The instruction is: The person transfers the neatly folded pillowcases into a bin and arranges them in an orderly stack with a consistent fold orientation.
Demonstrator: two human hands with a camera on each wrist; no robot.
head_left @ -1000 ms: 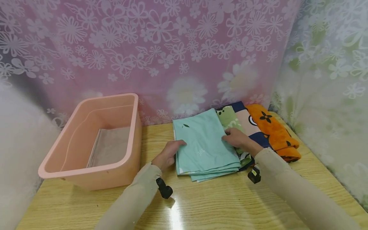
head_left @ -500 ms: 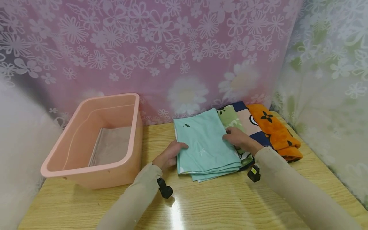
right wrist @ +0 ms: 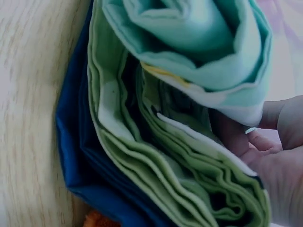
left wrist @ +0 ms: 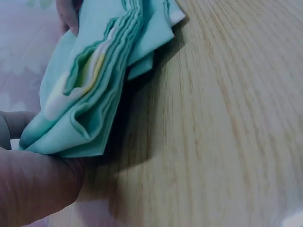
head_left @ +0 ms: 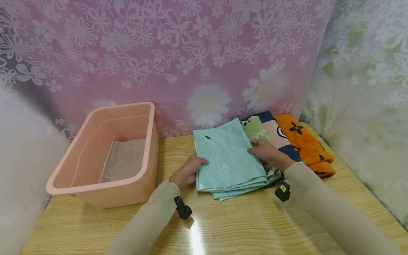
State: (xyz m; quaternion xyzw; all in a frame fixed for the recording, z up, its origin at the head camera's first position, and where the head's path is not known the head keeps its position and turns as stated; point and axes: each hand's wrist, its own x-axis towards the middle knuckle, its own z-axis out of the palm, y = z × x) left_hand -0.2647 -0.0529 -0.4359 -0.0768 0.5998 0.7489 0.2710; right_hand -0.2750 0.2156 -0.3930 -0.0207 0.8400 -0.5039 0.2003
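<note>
1. The folded mint-green cloth [head_left: 227, 159] lies between the centre of the wooden tabletop [head_left: 236, 226] and its back edge; its underside is hidden, though the left wrist view shows stacked layers with a white and yellow strip.
2. The left hand [head_left: 189, 169] pinches that cloth's left side, thumb on top; the fingers beneath are mostly covered.
3. The right hand [head_left: 267, 152] pinches the opposite side; in the right wrist view its fingers reach in under the mint-green layers, tips out of sight.
4. Towards the tabletop's back right corner, a folded green patterned cloth [head_left: 256, 129] is partly covered by the mint-green one. Next come a navy-and-beige cloth [head_left: 275, 136], its print mostly concealed, and an orange cloth [head_left: 298, 132] with dark motifs, nearest the right edge.
5. Near the tabletop's left edge stands a pink plastic tub [head_left: 95, 189]. A greyish folded cloth [head_left: 124, 161] lies inside, its right part hidden by the wall.
6. The tabletop's front edge and both sleeves are cut off by the head view.
</note>
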